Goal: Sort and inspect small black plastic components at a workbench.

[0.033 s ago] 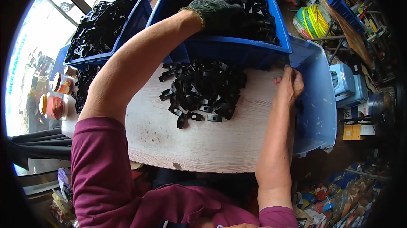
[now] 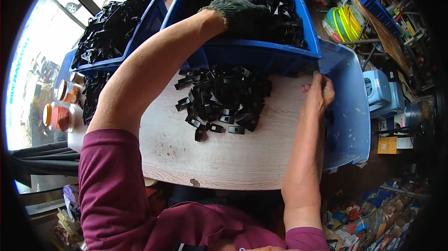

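Observation:
My left hand (image 2: 242, 13), in a grey-green knit glove, reaches far forward into a blue crate (image 2: 261, 54) full of black plastic clips (image 2: 284, 17). It lies palm down on them, and its fingertips are hidden among the clips. A loose pile of the same black clips (image 2: 224, 99) lies on a pale wooden board (image 2: 210, 157) in front of me. My bare right hand (image 2: 319, 93) sits at the board's right edge with its fingers curled over that edge, beside a large blue tub (image 2: 352, 115).
A second blue crate (image 2: 149, 22) of black parts stands at the far left. Jars with orange lids (image 2: 58, 115) sit at the board's left side. A light blue stool (image 2: 380, 90) and coiled yellow-green hose (image 2: 345, 17) are on the cluttered right.

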Tool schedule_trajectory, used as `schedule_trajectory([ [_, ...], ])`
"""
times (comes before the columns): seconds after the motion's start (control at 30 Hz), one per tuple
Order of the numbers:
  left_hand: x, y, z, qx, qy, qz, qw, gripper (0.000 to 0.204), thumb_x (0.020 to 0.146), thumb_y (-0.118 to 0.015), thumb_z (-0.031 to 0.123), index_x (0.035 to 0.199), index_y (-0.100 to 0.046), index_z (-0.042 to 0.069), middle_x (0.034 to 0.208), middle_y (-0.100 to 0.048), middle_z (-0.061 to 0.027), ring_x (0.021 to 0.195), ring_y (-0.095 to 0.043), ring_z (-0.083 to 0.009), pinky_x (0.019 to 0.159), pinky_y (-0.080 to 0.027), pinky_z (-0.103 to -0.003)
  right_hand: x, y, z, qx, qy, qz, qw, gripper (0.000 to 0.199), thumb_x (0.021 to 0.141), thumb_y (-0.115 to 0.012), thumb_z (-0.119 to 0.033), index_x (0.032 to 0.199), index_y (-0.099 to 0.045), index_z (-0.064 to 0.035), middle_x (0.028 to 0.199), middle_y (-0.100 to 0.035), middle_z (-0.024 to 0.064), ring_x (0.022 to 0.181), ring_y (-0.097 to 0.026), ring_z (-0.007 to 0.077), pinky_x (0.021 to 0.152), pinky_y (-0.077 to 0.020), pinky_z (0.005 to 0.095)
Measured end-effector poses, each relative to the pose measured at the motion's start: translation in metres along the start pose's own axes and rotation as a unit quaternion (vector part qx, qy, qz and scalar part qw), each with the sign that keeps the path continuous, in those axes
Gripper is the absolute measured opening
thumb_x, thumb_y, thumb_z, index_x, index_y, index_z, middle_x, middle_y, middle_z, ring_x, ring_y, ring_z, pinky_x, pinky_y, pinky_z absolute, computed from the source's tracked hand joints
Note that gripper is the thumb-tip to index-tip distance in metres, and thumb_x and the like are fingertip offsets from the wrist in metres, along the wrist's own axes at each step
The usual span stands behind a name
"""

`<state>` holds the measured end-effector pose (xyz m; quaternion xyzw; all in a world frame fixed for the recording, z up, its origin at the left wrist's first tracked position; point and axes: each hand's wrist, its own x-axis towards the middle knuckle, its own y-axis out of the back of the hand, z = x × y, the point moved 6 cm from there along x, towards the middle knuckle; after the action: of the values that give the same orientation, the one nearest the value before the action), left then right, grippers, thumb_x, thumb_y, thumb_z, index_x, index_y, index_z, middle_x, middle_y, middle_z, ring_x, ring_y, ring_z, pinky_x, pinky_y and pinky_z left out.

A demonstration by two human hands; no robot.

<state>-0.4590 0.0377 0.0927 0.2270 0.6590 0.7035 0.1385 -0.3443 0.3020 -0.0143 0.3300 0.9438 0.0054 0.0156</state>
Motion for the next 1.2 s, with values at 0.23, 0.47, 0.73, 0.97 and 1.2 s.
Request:
schedule_trajectory([
  [0.23, 0.005, -0.006, -0.008, -0.040, -0.012, 0.023, 0.999, 0.043, 0.092, -0.059, 0.040, 0.131, -0.061, 0.022, 0.130, -0.064, -0.0096, 0.119, -0.061, -0.0331, 0.102, -0.046, -0.051, 0.008, -0.005, 0.010, 0.024, 0.009, -0.023, 0.999, 0.027, 0.087, -0.071, -0.027, 0.100, -0.064, -0.0045, 0.080, -0.057, 0.0035, 0.062, -0.053, 0.0124, 0.056, -0.0528, 0.0278],
  [0.47, -0.010, 0.009, 0.013, -0.007, -0.026, 0.006, 1.000, 0.044, 0.090, -0.056, 0.043, 0.127, -0.066, 0.019, 0.130, -0.064, -0.0116, 0.120, -0.060, -0.0339, 0.100, -0.048, -0.046, 0.035, 0.014, 0.035, -0.005, -0.024, -0.014, 1.000, 0.037, 0.085, -0.074, -0.034, 0.110, -0.065, -0.0088, 0.091, -0.061, 0.0084, 0.067, -0.058, 0.0175, 0.061, -0.0574, 0.0309],
  [0.73, -0.009, 0.016, 0.017, -0.058, -0.016, -0.061, 0.996, 0.037, 0.089, -0.059, 0.032, 0.121, -0.069, 0.015, 0.117, -0.069, -0.0130, 0.110, -0.066, -0.0323, 0.092, -0.052, -0.043, 0.040, 0.013, 0.039, 0.012, -0.020, -0.008, 1.000, 0.034, 0.084, -0.075, -0.034, 0.106, -0.067, -0.0091, 0.078, -0.052, 0.0053, 0.065, -0.052, 0.0152, 0.064, -0.0566, 0.0330],
  [0.97, -0.019, 0.023, 0.016, -0.041, -0.001, -0.017, 0.999, 0.040, 0.091, -0.060, 0.035, 0.127, -0.066, 0.019, 0.125, -0.066, -0.0106, 0.113, -0.065, -0.0306, 0.095, -0.052, -0.045, 0.045, 0.016, 0.040, 0.013, -0.005, -0.002, 1.000, 0.035, 0.083, -0.076, -0.035, 0.105, -0.067, -0.0104, 0.075, -0.050, 0.0042, 0.065, -0.052, 0.0137, 0.066, -0.0568, 0.0318],
  [1.2, -0.011, 0.022, 0.015, -0.045, 0.008, 0.005, 0.999, 0.041, 0.090, -0.062, 0.038, 0.125, -0.067, 0.018, 0.124, -0.068, -0.0090, 0.114, -0.065, -0.0297, 0.096, -0.052, -0.042, 0.036, 0.020, 0.032, -0.006, -0.016, 0.019, 1.000, 0.033, 0.089, -0.071, -0.032, 0.108, -0.068, -0.0058, 0.084, -0.059, 0.0082, 0.071, -0.054, 0.0155, 0.068, -0.0580, 0.0310],
])
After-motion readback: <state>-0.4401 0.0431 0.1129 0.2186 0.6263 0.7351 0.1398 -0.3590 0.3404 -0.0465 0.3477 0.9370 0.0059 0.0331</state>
